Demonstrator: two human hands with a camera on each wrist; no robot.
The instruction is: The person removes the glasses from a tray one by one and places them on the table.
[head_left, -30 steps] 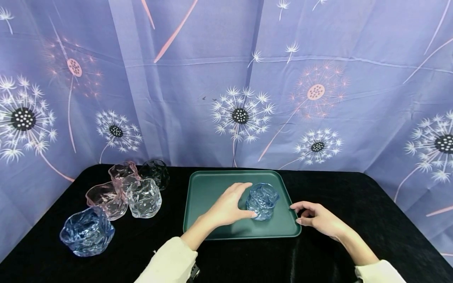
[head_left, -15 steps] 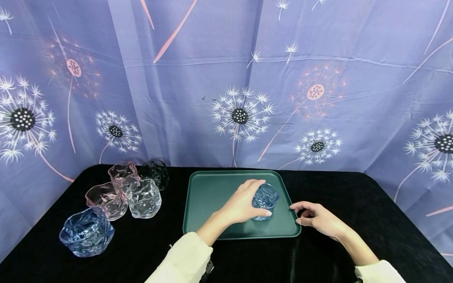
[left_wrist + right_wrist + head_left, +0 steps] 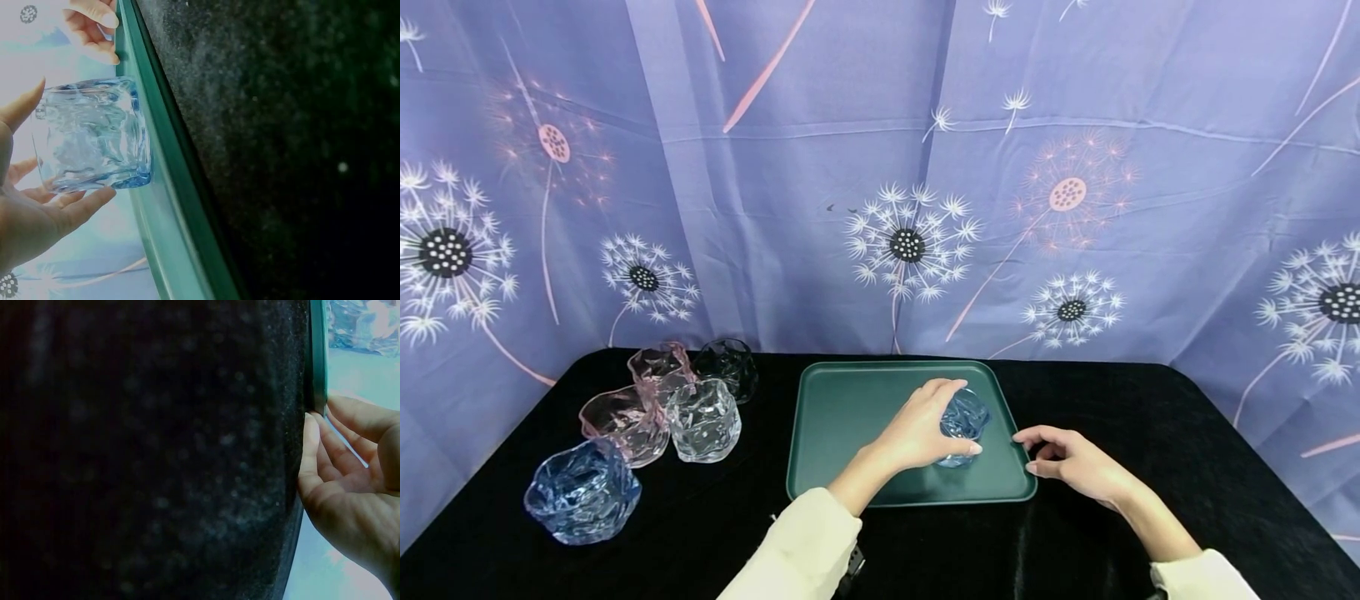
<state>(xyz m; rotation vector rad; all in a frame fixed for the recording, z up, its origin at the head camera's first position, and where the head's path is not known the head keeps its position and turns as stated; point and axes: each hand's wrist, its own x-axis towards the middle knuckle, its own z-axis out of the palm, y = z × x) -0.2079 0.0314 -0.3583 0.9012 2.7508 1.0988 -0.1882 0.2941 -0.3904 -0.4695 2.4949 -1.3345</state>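
Note:
My left hand curves round a clear blue glass tumbler with a rippled surface, standing upright toward the right end of a green tray. In the left wrist view the thumb lies at the rim side of the tumbler and the fingers along its opposite side; full thumb contact is hard to tell. At the tray's right edge, my right hand holds the rim with thumb and fingertips. The right wrist view has those fingers bent at the green rim.
On the left of the black cloth stand a blue tumbler, two pink ones, the nearer, a clear one and a dark one. A purple dandelion-print curtain hangs behind the table.
My left hand has moved right across the tray until thumb and fingers reach round the blue tumbler. The right hand stays at the tray's edge.

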